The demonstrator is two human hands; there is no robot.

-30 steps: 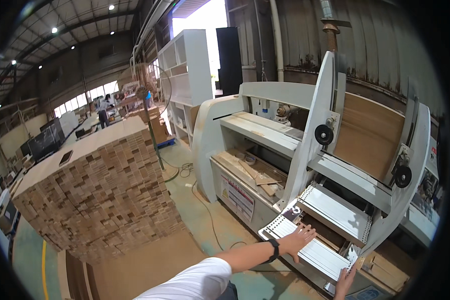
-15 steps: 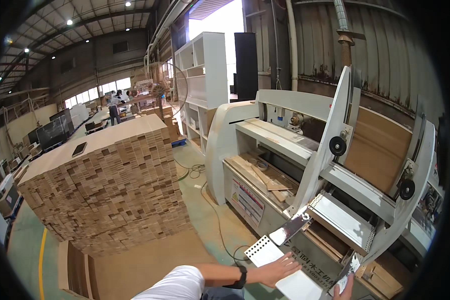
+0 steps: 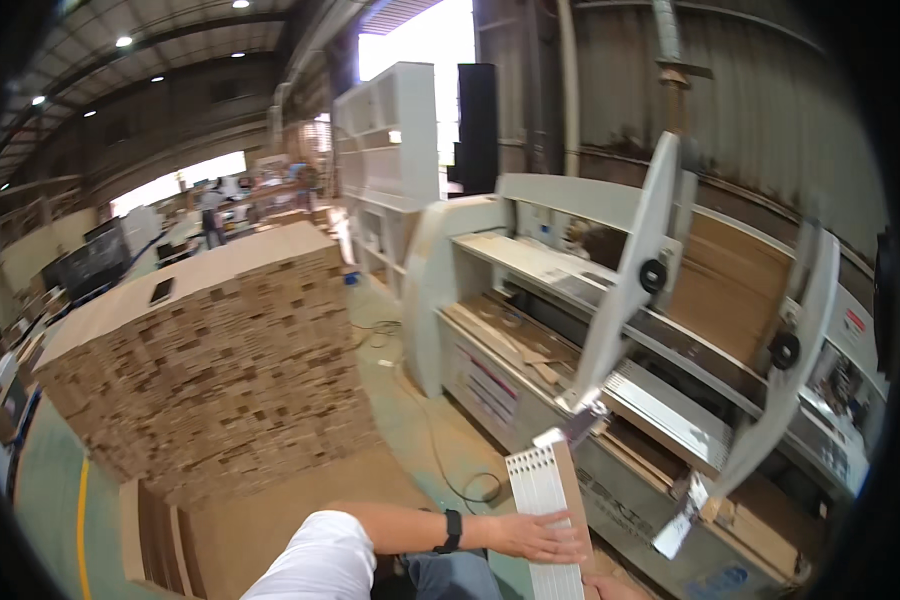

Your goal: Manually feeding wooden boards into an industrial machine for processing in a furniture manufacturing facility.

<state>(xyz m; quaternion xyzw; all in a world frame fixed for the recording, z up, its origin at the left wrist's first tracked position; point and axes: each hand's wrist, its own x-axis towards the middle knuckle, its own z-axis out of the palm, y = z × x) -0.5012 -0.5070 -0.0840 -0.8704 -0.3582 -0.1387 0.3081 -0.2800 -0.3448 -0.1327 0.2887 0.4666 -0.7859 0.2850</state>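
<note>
Fingers of our left hand (image 3: 540, 537) lie spread flat on the white slotted board (image 3: 547, 520), steadying it beside the machine (image 3: 530, 300). Our right hand (image 3: 610, 588) barely shows at its lower edge; we cannot tell its grip

Long white perforated strip (image 3: 548, 520): smooth, matt, looks like plastic or coated board, brown wood-coloured edge on right side. Left hand (image 3: 535, 535) lies flat on it. Large grey-white machine (image 3: 590, 330): painted metal, smooth, slightly dull; ribbed bare metal plate (image 3: 660, 400) shiny. Tall stack of brown wooden blocks (image 3: 210, 370): raw, rough, matt. Green concrete floor (image 3: 410, 430): dusty, matt. Wrist band (image 3: 452, 531): black, matt.
</note>
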